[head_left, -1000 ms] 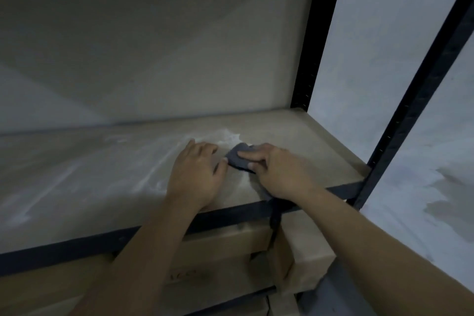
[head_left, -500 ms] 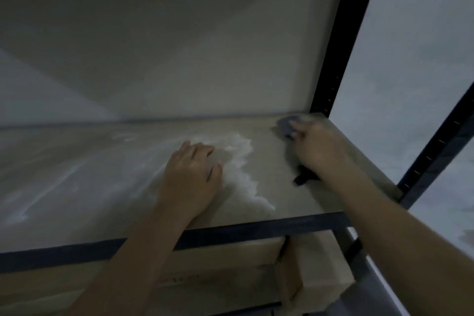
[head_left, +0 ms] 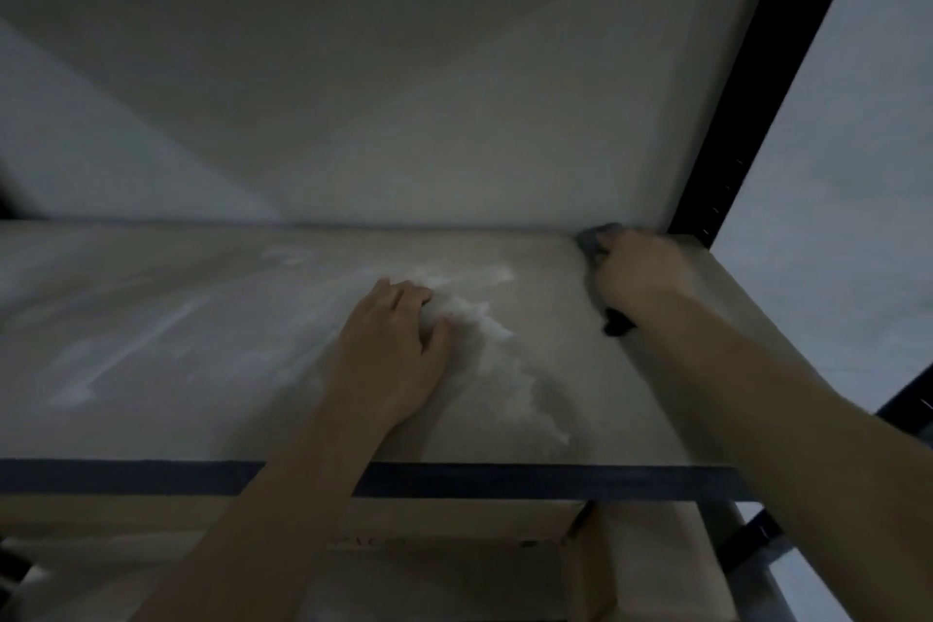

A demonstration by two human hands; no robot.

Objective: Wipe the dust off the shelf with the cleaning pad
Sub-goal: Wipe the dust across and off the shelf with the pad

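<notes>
The wall [head_left: 404,91] behind was the biggest thing, pale and grey, with slanted shadows across it. Below it lay the shelf [head_left: 176,343], a wide tan board that ran from the left side to the right. A dark rail [head_left: 505,480] ran along its front edge. A black post [head_left: 757,81] stood at the back right corner and leaned up to the top of the view. Another bit of black post [head_left: 909,399] showed at the right edge. Under the shelf sat brown boxes [head_left: 454,535].

White dust [head_left: 500,338] lay in a fluffy streak on the shelf, from the middle down toward the front rail. Thinner white smears [head_left: 126,343] showed on the left part of the board.

The left hand [head_left: 391,349] rested palm down on the shelf, near the middle, touching the dust. Its fingers lay close together and a little bent, and they held nothing.

The right hand [head_left: 638,270] was at the back right corner, just beside the post. Its fingers were curled over the pad [head_left: 595,237] and pressed it on the shelf. The pad was small and dark. Only its edge peeked out past the fingers, next to the wall. A dark bit [head_left: 617,322] stuck out under the wrist, but it was too blurry to tell what it was.
</notes>
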